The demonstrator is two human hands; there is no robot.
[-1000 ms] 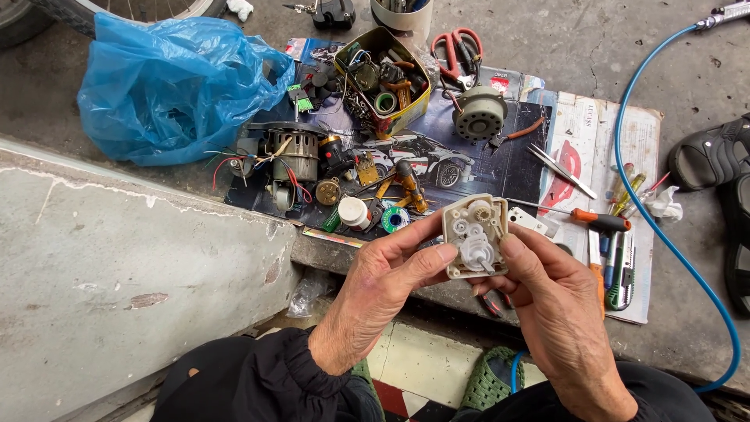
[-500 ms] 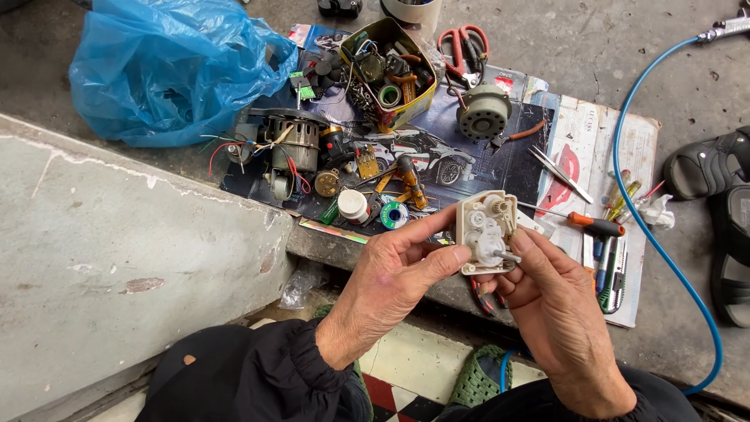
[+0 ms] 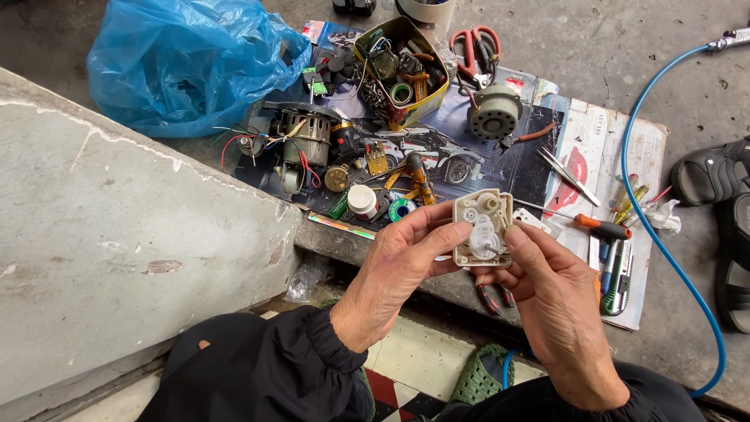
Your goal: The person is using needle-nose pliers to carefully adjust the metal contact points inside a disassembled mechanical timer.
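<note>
Both hands hold a small cream plastic gearbox housing [image 3: 482, 229], square-edged and open on top, with white plastic gears and one small brass-coloured gear showing inside. The left hand [image 3: 406, 262] grips it from the left side: its fingers [image 3: 426, 244] are curled shut against the housing's left edge, the thumb lying along the near face. The right hand [image 3: 551, 289] closes on it from the right, its fingers wrapped behind and below the housing and the thumb tip pressed to the right edge beside the large white gear. The housing is lifted clear of the ground, facing up toward the camera.

Taking the housing as the landmark: just beyond it lies a sheet of printed glossy paper [image 3: 469, 152] spread on the concrete floor and strewn with parts. Beyond and to the left sits a grey electric motor with coloured wires [image 3: 301, 141]; further beyond stands a yellow tin full of small parts [image 3: 402, 66]. Beyond and slightly right rests a round grey ribbed motor part [image 3: 494, 113], with red-handled scissors [image 3: 476, 47] past it. Just right of the housing lies an orange-handled screwdriver [image 3: 601, 229]. Far left and beyond is a crumpled blue plastic bag [image 3: 183, 62]. A blue hose [image 3: 648, 227] curves along the far right.
</note>
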